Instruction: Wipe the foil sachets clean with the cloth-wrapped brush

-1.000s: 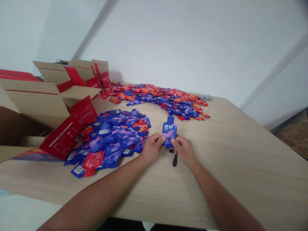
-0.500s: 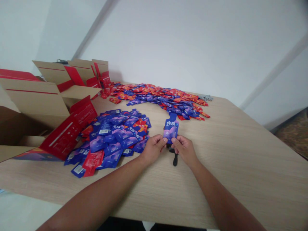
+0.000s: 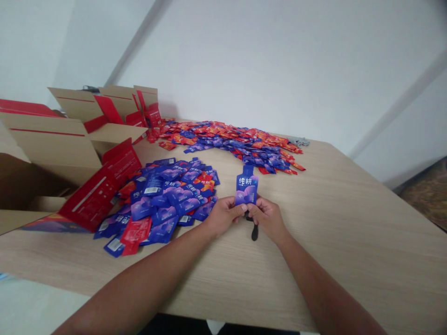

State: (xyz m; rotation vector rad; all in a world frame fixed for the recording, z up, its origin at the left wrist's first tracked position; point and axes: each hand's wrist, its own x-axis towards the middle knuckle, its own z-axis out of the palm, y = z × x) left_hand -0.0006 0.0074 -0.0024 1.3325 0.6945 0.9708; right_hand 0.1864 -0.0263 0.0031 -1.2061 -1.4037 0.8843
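Note:
A blue and purple sachet [image 3: 246,186] with white lettering is held up at its lower edge between both hands, its narrow neck at the top. My left hand [image 3: 226,215] pinches the lower left corner, thumb in front. My right hand [image 3: 267,216] grips the lower right corner in the same way, so the two thumbs nearly meet. Beneath the hands a black handled object [image 3: 254,231] lies on the table, mostly hidden. To the left of my left hand spreads a pile of blue and red sachets [image 3: 167,195].
Open cardboard boxes [image 3: 52,139] with red flaps line the left side of the wooden table [image 3: 349,223]. Along the back, near the wall, runs a long heap of red, orange and blue sachets [image 3: 237,139]. Small grey pieces [image 3: 299,141] lie at its right end.
The sachet has shifted slightly left and now faces me more squarely. Both thumbs have slid a little along its lower edge. Everything else stays as it was.

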